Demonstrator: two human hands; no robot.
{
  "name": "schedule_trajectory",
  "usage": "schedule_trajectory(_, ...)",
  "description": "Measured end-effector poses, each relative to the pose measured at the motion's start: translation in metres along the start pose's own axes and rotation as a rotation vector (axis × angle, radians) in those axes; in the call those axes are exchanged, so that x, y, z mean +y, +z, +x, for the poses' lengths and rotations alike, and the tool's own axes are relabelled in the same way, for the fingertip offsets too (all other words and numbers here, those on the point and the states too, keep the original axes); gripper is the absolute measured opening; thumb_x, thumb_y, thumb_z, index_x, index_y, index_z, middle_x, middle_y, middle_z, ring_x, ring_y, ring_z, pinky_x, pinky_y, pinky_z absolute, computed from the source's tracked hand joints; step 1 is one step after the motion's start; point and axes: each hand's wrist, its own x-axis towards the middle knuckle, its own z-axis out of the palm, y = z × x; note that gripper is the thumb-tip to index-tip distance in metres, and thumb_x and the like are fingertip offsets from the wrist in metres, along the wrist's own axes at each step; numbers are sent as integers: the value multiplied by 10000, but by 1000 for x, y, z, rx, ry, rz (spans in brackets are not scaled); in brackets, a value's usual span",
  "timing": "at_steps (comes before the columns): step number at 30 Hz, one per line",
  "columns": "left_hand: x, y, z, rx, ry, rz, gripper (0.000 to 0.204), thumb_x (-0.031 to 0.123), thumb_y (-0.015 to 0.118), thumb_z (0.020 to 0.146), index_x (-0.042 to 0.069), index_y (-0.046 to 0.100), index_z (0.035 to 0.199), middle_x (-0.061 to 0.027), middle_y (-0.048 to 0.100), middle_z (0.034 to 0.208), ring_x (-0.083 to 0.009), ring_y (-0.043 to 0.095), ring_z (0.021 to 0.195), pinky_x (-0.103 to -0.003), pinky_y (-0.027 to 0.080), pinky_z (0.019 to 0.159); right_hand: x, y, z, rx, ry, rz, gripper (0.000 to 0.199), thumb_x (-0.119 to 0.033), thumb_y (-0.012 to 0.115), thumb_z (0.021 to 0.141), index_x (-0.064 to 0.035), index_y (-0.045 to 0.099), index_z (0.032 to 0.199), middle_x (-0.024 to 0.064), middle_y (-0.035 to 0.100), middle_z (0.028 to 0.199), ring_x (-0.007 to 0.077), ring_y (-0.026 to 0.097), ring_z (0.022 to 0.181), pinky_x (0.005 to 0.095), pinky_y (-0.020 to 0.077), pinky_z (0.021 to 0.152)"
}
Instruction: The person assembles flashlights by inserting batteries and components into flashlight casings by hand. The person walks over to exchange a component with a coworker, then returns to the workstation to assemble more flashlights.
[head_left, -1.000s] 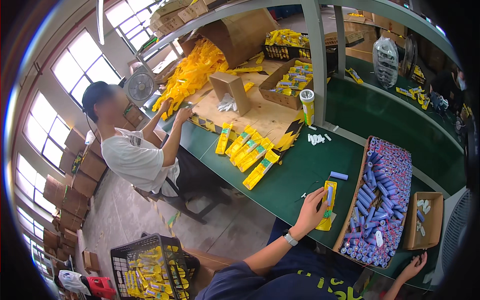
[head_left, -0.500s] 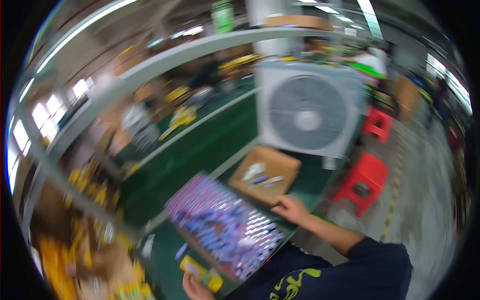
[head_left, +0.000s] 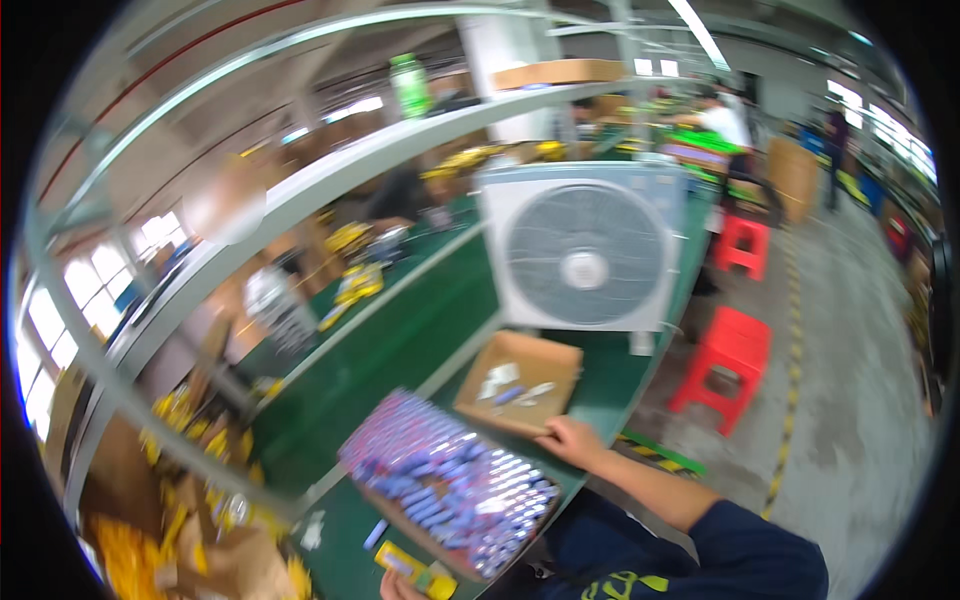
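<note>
Cardboard tray (head_left: pixel 520 380) w/ a few small parts sits at the near edge of the green surface (head_left: pixel 400 350); right hand (head_left: pixel 570 440) now rests on its near corner, fingers curled over the rim, no clear pinch. 1 s ago that hand hung off to the side and the view faced the far end of the surface; head has swung right since. Box of purple-blue tubes (head_left: pixel 450 485) lies just left of the tray. Left hand (head_left: pixel 400 585) barely shows at the bottom edge, touching a yellow packet (head_left: pixel 415 570); can't tell its grip.

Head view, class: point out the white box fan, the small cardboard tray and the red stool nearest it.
White box fan (head_left: pixel 585 258), head view, grille centre.
Small cardboard tray (head_left: pixel 535 358), head view, bare floor.
Red stool (head_left: pixel 735 345), head view, seat top.
</note>
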Motion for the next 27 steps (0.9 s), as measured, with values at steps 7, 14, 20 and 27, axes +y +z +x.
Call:
schedule_trajectory(7,-25,-11,-13,145,-182,-86,175,12,553,911,-33,649,1051,-143,660,1072,-274,609,983,-366,469,918,-23,2,15,-50,-35,24,326,-272,746,817,-43,592,990,124,642,812,284,654,673,372,514,592)
schedule_trajectory(14,-6,-12,-6,172,-161,4,184,22,570,911,-44,630,1073,-161,641,1082,-283,598,984,-373,473,901,-11,5,13,-66,-48,109,339,-274,744,831,-29,599,1015,117,622,802,249,643,656,347,508,581)
schedule_trajectory(20,-77,-13,-19,23,-170,125,310,206,603,928,6,615,1165,-150,629,1171,-327,589,1042,-410,460,932,-19,-10,20,-206,89,130,334,-371,695,865,-94,609,1030,91,623,836,250,651,699,355,514,584)
schedule_trajectory(27,10,12,22,-54,-550,122,246,170,619,883,-20,659,1033,-180,655,1046,-308,615,956,-397,482,881,-21,-38,41,-434,185,157,389,-357,633,906,-46,601,1138,141,638,1011,292,653,835,379,526,713)
